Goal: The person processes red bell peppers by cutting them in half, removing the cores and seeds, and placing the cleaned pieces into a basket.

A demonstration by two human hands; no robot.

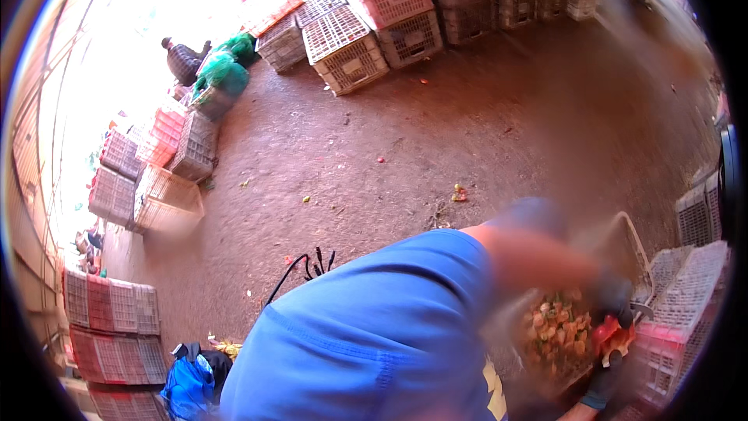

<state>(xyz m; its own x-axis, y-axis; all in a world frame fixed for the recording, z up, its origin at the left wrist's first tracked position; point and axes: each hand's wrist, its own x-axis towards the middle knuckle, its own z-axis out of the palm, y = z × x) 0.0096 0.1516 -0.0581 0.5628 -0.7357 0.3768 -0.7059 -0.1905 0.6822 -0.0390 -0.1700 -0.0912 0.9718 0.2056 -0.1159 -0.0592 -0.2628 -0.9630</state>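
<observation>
My left arm, in a blue short sleeve, reaches across to the lower right. My left hand (613, 296), dark-gloved and smeared by motion, is just above a red round fruit or vegetable (604, 331); its fingers cannot be made out. My right hand (604, 382), also dark-gloved, comes up from the lower edge, its fingertips closed on a red-orange piece of produce (619, 343). Beside both hands is a container heaped with pale orange-brown pieces (557, 331), too blurred to name. A flat greyish piece (643, 309) shows beside my left hand.
Plastic crates (670, 320) stand close at the right. More stacks line the back (405, 15) and left (113, 320). Scraps (460, 193) lie on the brown floor (351, 148). Green net sacks (222, 74) and a seated person (184, 61) are far left; a blue bag (187, 386) is near left.
</observation>
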